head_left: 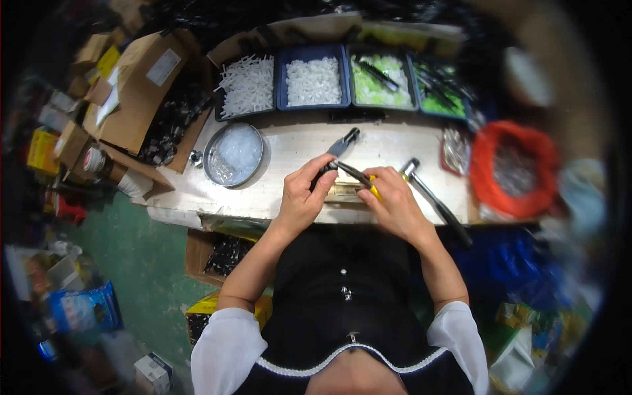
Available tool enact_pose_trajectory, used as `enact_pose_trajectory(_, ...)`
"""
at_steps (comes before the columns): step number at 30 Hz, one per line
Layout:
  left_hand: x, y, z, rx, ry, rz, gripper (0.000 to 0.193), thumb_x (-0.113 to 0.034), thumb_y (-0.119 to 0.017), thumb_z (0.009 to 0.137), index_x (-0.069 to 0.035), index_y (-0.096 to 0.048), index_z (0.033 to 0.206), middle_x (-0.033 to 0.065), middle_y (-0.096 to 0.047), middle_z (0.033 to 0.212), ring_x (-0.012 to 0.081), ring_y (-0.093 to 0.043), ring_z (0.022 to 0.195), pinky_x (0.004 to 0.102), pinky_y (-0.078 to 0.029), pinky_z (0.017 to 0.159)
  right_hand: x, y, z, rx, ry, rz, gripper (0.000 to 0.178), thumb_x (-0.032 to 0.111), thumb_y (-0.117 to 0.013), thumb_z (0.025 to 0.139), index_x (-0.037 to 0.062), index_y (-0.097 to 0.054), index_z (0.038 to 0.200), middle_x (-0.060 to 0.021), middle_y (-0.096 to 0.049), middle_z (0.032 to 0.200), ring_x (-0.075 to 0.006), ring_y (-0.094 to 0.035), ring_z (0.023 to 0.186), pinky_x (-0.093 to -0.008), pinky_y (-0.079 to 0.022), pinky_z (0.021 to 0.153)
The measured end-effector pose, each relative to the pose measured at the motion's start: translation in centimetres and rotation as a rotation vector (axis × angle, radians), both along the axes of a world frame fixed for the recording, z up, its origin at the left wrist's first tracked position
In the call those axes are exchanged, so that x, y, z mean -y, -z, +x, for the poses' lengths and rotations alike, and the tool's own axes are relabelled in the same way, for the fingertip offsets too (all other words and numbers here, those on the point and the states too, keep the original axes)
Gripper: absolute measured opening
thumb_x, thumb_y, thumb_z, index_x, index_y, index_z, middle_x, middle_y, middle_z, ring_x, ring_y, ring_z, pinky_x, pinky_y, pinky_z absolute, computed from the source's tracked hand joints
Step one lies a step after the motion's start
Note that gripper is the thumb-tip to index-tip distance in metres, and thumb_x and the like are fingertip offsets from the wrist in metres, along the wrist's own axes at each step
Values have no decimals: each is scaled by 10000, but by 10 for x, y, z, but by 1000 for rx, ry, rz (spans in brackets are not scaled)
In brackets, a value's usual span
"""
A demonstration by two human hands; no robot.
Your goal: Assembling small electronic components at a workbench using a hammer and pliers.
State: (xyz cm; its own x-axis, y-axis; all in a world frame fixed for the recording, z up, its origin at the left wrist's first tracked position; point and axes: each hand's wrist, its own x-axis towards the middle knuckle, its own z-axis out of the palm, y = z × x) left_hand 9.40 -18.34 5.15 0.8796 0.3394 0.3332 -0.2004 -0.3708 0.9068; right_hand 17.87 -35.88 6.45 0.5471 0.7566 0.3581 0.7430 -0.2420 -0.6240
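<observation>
Pliers (pixel 342 146) lay on the white workbench (pixel 296 151), jaws pointing away from the person, with the left hand (pixel 304 197) curled around the dark handles. The right hand (pixel 394 203), just right of the pliers, pinched a thin dark part with a yellow end (pixel 364 181) that crossed toward the handles. A hammer (pixel 431 197) lay farther right of the pliers. Judged risk: the slim part could slip from the pinch, or fingertips near the handles could be nipped.
</observation>
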Motion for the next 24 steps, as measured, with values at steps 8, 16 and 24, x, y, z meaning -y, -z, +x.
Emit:
enact_pose_trajectory(8, 3, -9, -4, 62, -40, 116, 231, -50, -595, 832, 20, -579, 1052, 165, -634, 893, 247, -630, 751, 294, -477, 654, 0, -1, -3, 0, -22, -23, 215, 144, -616, 818, -55, -562, 758, -151, -574, 965, -297, -520, 846, -375, -431, 742)
enact_pose_trajectory(16, 6, -5, -7, 141, -89, 137, 247, -50, -599, 828, 16, -568, 1064, 148, -613, 806, 225, -601, 651, 295, -457, 579, -4, -3, -9, -28, -32, -7, 196, 124, -626, 806, -50, -558, 746, -151, -558, 877, -296, -520, 809, -374, -436, 709)
enact_pose_trajectory(24, -25, 10, -21, -366, 573, -1159, 216, -135, -539, 880, 36, -545, 1013, 120, -544, 631, 167, -514, 452, 259, -419, 392, 4, 3, -9, 56, -170, -107, 192, 108, -651, 770, -36, -548, 694, -143, -530, 738, -302, -541, 686, -387, -458, 603)
